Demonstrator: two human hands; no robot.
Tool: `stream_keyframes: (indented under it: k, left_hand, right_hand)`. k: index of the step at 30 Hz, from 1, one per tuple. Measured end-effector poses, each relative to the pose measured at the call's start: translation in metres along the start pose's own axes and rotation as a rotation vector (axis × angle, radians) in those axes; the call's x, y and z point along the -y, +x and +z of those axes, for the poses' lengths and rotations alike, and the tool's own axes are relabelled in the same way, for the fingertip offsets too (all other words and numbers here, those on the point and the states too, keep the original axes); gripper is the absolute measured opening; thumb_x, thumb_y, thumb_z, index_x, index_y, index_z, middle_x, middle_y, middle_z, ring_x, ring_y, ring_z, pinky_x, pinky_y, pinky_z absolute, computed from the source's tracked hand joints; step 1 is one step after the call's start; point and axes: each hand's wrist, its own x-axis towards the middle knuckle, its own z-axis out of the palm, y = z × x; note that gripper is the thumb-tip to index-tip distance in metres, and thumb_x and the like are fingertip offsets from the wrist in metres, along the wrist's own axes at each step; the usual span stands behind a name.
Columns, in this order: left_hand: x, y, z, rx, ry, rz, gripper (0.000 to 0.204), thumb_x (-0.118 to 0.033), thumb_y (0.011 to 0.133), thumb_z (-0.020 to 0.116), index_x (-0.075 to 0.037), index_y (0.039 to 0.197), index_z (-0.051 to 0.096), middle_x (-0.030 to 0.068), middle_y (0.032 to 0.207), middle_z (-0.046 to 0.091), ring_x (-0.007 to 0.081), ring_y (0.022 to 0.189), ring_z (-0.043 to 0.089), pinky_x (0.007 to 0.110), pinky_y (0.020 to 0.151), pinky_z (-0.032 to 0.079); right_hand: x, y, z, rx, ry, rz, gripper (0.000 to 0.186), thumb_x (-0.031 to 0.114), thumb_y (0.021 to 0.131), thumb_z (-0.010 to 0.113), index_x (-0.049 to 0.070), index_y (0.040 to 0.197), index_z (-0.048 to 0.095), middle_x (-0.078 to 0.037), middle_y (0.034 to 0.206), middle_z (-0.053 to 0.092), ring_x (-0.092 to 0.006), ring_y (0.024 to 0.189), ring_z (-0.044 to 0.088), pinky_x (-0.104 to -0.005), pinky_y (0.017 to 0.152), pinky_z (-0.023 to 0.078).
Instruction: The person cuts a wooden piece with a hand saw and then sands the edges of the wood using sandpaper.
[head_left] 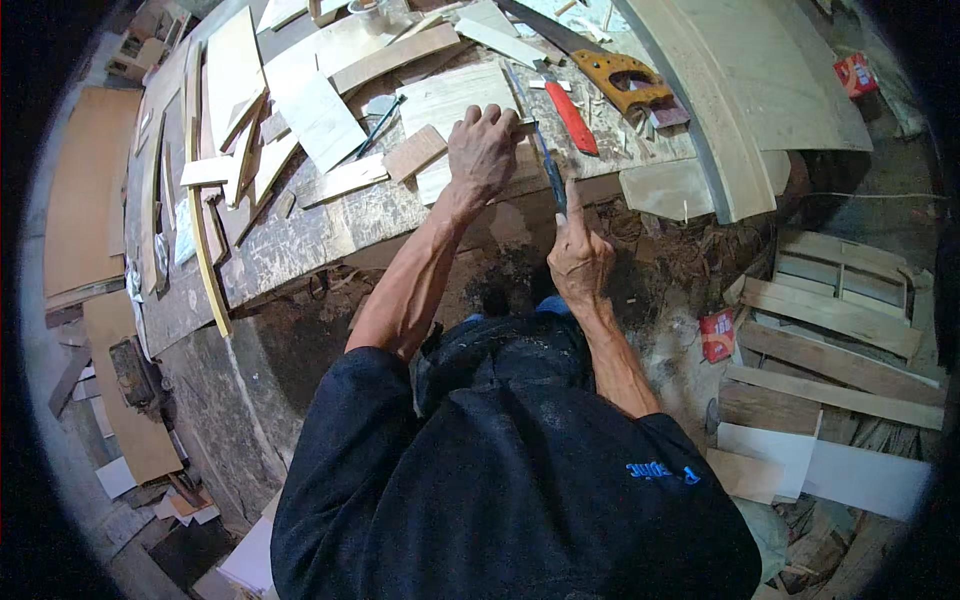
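My left hand (482, 150) is curled at the front edge of the bench, over a pale board (440, 100); what its fingers grip is mostly hidden. My right hand (580, 260) grips a long, thin tool with a dark handle (554, 180), index finger extended along it, its far end reaching up beside my left fingertips. A red-handled tool (571, 117) and a handsaw with a yellow handle (625, 82) lie beyond, to the right. A small block of pinkish wood (414, 152) sits left of my left hand.
Wood offcuts and strips (230, 90) cover the bench (270, 230). A long moulded board (735, 170) runs along its right side. Stacked boards (830, 320) and a red can (717, 334) are low at the right; large sheets (80, 180) stand at the far left.
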Motion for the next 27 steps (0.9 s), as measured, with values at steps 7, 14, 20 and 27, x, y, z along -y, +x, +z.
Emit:
stream_keyframes:
  k: [7, 14, 20, 27]
  left_hand:
    - [0.000, 0.003, 0.000, -0.038, 0.041, 0.001, 0.015, -0.021, 0.082, 0.064, -0.010, 0.090, 0.058, 0.0076, 0.089, 0.057, 0.0296, 0.088, 0.054, 0.041, 0.070, 0.045]
    - [-0.011, 0.024, -0.045, 0.460, -0.500, -0.175, 0.037, -0.037, 0.088, 0.066, 0.000, 0.091, 0.062, 0.0178, 0.070, 0.061, 0.0329, 0.067, 0.060, 0.042, 0.062, 0.045]
    - [-0.014, 0.017, -0.022, -0.079, -0.066, -0.020, 0.019, -0.027, 0.083, 0.068, -0.009, 0.082, 0.063, 0.0087, 0.079, 0.060, 0.0301, 0.074, 0.057, 0.041, 0.062, 0.046]
    - [-0.007, 0.010, -0.009, -0.174, 0.103, 0.053, 0.008, -0.018, 0.080, 0.064, -0.011, 0.083, 0.062, 0.0060, 0.086, 0.053, 0.0268, 0.084, 0.052, 0.040, 0.067, 0.043]
  right_hand:
    - [0.020, 0.011, -0.026, 0.062, 0.018, 0.090, 0.033, 0.013, 0.092, 0.058, 0.006, 0.124, 0.058, -0.020, 0.071, 0.065, -0.0375, 0.063, 0.065, -0.0445, 0.053, 0.047]
    - [-0.016, 0.005, -0.020, -0.063, -0.082, -0.042, 0.036, 0.012, 0.091, 0.060, 0.002, 0.126, 0.058, -0.017, 0.071, 0.066, -0.0290, 0.050, 0.060, -0.0396, 0.044, 0.042]
    - [0.001, 0.005, -0.032, -0.001, -0.006, -0.012, 0.032, 0.015, 0.095, 0.055, 0.004, 0.125, 0.058, -0.020, 0.078, 0.067, -0.0361, 0.064, 0.066, -0.0434, 0.055, 0.048]
    - [0.015, 0.007, -0.050, 0.095, -0.005, 0.051, 0.029, 0.013, 0.094, 0.056, 0.002, 0.121, 0.060, -0.021, 0.080, 0.068, -0.0342, 0.065, 0.067, -0.0430, 0.054, 0.048]
